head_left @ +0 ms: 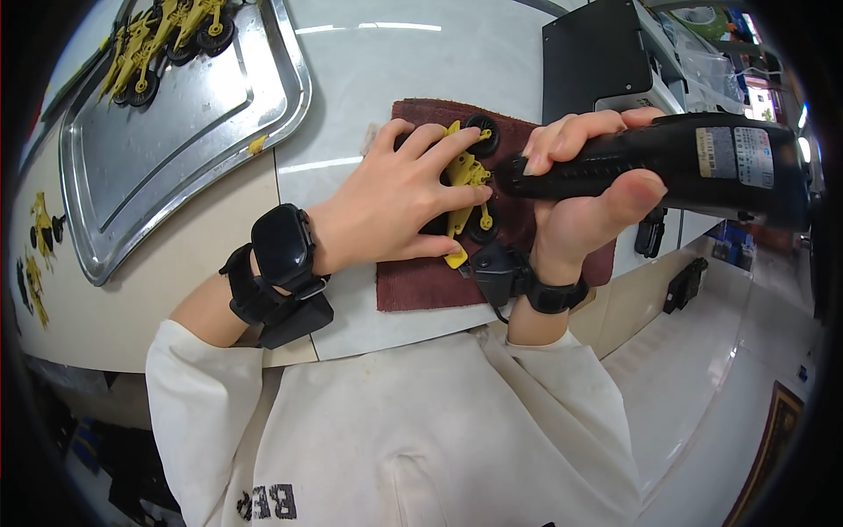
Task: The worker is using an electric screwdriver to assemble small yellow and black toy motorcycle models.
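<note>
My left hand point(386, 193) presses a yellow toy-vehicle chassis point(460, 171) with black wheels down onto a dark red cloth point(413, 288). Its fingers are bent over the chassis and partly hide it. In my right hand point(580, 211) is a black electric screwdriver point(637, 165), lying almost level with fingers and thumb around its body. The front end of the tool points left at the chassis, close to its middle between two wheels. Whether the tip touches a screw is too small to tell.
On the far left lies a metal tray point(219, 97) bearing several yellow chassis point(162, 39) with wheels. More yellow wheeled parts point(42, 224) sit by the table's left edge. A black box-shaped device point(597, 57) stands at the back right. A small yellow piece point(256, 145) rests on the tray's rim.
</note>
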Available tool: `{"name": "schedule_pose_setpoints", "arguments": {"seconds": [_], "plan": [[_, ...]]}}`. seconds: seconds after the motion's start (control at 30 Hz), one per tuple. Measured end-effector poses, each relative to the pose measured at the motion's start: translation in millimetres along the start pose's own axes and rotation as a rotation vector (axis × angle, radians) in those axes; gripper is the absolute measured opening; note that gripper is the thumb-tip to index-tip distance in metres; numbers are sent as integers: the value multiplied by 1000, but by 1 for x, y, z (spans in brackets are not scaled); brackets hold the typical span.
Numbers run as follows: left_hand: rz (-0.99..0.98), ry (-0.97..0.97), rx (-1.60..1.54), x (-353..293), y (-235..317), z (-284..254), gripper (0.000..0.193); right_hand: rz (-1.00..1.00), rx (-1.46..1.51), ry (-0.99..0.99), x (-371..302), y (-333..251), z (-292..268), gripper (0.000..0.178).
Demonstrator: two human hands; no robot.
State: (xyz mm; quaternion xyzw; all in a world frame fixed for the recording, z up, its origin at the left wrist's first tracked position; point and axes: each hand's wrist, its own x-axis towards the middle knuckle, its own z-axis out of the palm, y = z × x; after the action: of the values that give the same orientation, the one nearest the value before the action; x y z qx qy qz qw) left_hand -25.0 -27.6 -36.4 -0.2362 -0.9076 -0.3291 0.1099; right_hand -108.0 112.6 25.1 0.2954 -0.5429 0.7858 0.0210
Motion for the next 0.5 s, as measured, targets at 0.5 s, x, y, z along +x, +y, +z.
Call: {"name": "schedule_pose_setpoints", "arguments": {"seconds": [0.5], "plan": [[-36,-29,18,3,3,-3,50,-366,-300,598,61,-92,-111,71]]}}
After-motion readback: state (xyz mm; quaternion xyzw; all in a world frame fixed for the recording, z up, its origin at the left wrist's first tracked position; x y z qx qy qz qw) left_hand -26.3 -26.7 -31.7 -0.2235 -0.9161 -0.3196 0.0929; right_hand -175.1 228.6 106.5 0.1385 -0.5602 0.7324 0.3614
